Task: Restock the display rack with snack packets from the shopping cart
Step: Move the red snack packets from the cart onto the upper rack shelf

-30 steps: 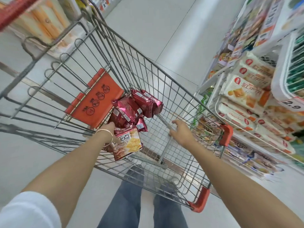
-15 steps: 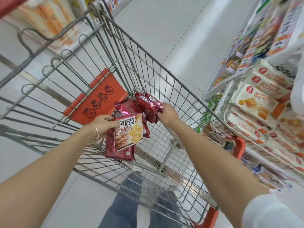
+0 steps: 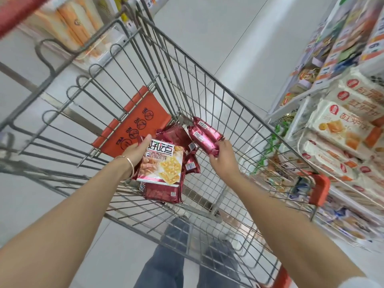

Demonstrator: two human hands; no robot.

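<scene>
Snack packets during collection from the shopping cart [image 3: 209, 96]. The printed packet [image 3: 161, 163] is held face-up above the wire basket floor by the left hand [image 3: 135, 151], which grips its upper-left edge with one digit over the top corner; the fingers beneath are hidden. The dark red packet [image 3: 204, 138] is raised at the far end of the pile and pinched at its near end seam by the right hand [image 3: 223, 161]. Other loose packets [image 3: 163, 193] lie on the mesh below and behind both hands.

An end-seam pinch probably lets the packet swing, so a fuller hold across its body would carry it more surely. Both packets are best raised straight up above the cart rim [image 3: 249, 113] before they travel rightward.

That rim stands between the hands and the display rack [image 3: 340, 129], with the orange corner bumper [image 3: 319, 188] near the rack's wire front. The orange seat flap [image 3: 133, 129] lies just behind the left hand. Open room lies upward. Blur hides any free slot among the rack's white packets.
</scene>
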